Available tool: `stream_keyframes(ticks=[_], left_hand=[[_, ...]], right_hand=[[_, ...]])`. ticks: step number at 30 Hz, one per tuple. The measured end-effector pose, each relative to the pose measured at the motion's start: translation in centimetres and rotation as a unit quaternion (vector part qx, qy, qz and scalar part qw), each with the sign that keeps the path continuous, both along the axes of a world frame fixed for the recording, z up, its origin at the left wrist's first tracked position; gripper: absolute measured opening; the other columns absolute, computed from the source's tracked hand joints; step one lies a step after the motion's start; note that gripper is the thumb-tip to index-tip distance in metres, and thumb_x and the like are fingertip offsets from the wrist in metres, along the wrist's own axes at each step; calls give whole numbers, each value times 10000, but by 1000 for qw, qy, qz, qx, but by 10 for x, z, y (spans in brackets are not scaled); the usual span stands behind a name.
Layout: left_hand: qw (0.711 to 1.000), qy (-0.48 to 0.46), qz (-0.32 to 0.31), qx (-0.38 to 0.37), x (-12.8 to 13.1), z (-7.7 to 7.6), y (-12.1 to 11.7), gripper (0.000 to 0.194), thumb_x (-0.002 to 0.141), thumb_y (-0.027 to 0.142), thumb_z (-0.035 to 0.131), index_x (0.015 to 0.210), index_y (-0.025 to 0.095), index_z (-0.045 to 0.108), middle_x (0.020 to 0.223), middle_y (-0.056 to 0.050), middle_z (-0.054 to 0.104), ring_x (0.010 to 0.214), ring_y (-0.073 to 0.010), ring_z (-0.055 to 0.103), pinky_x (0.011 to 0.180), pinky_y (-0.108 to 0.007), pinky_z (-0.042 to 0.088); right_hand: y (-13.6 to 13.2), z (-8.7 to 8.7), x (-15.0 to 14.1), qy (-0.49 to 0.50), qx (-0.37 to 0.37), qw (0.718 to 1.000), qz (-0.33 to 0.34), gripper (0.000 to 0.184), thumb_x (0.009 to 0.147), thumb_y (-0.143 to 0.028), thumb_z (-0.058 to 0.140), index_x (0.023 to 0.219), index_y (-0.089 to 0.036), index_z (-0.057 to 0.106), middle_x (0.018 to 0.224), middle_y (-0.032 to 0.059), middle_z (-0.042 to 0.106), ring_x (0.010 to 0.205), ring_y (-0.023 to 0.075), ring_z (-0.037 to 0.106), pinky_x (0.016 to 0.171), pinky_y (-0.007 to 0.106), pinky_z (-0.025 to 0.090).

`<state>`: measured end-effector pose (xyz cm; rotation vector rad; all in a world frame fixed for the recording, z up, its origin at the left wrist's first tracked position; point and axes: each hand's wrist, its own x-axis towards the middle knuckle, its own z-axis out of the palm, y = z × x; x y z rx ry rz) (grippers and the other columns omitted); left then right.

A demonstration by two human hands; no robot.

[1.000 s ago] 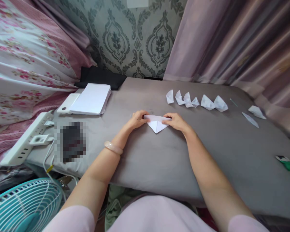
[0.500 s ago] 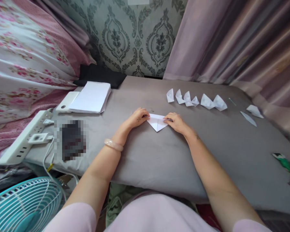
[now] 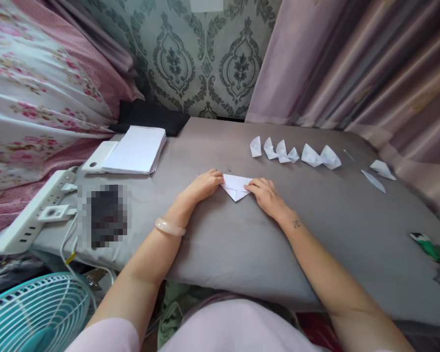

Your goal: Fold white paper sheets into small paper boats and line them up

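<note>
A white sheet of paper (image 3: 236,183), folded to a downward point at its near side, lies on the grey-covered table (image 3: 238,249) in front of me. At its left end, my left hand (image 3: 205,185) is closed, with the fingers pinching the edge. My right hand (image 3: 264,193) grips the opposite end, its thumb pressing on a folded-down strip along the paper's width. Beyond my hands, several folded paper boats (image 3: 281,150) stand in a row.
Back left, a paper stack (image 3: 134,149) rests partly on a white box (image 3: 99,155). A power strip (image 3: 33,215) runs along the left edge, above a fan (image 3: 36,313). Paper pieces (image 3: 374,181) and a green object (image 3: 430,248) lie at right.
The upper strip of the paper has been folded down flat over the pointed part. My right thumb has shifted inward onto that fold. The whole view has tilted slightly.
</note>
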<state>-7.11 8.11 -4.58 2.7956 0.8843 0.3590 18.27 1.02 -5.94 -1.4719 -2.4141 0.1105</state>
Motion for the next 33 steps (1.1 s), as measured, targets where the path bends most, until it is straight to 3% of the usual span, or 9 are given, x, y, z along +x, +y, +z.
stream_keyframes(ticks=[6,9,12,15,20,26,33], left_hand=[[999,38,17,8,-1,8,-15,384,815,34,382,1040,161,666,1057,-115,625,938,-222,557,823,-337,456],[994,91,59,32,6,16,-31,306,864,172,443,1084,135,652,997,-138,619,942,-264,563,852,-389,438],[988,104,105,51,18,17,-44,442,979,325,307,1285,119,551,1041,-158,603,944,-261,570,891,-404,411],[983,108,133,69,30,10,-53,572,985,462,250,1404,126,448,1093,-178,583,997,-281,555,938,-416,376],[974,133,172,69,45,2,-63,558,983,401,277,1406,75,441,1145,-212,568,1080,-327,522,1006,-470,310],[967,148,205,31,51,10,-68,494,977,286,275,1327,10,488,1120,-222,577,1047,-328,535,915,-459,384],[959,159,236,-14,49,15,-66,405,996,257,279,1109,64,616,1084,-182,594,1013,-274,561,714,-348,458]], right_hand=[[-16,7,4,20,-24,999,8,471,867,-22,359,1191,-211,643,1203,80,630,1078,232,549,902,377,439],[-19,10,6,43,-28,999,-3,456,814,-5,392,1130,-198,659,1216,70,632,1096,223,564,928,359,446],[-17,12,-1,50,-25,998,-35,361,830,-40,416,1049,-177,668,1140,76,659,1041,222,581,907,341,446],[-17,16,-19,5,-12,995,-99,300,915,-164,417,1113,-172,642,1043,100,652,961,238,568,834,349,437],[-21,20,-48,-93,-9,986,-136,449,981,-382,370,1407,-287,472,1060,140,558,946,272,496,747,364,393],[-23,18,-51,-112,-23,982,-151,454,985,-440,342,1381,-298,512,1075,139,535,948,277,471,765,383,374],[-26,17,-45,-90,-31,980,-174,433,986,-373,381,1319,-162,558,1099,155,567,965,269,496,746,362,403]])
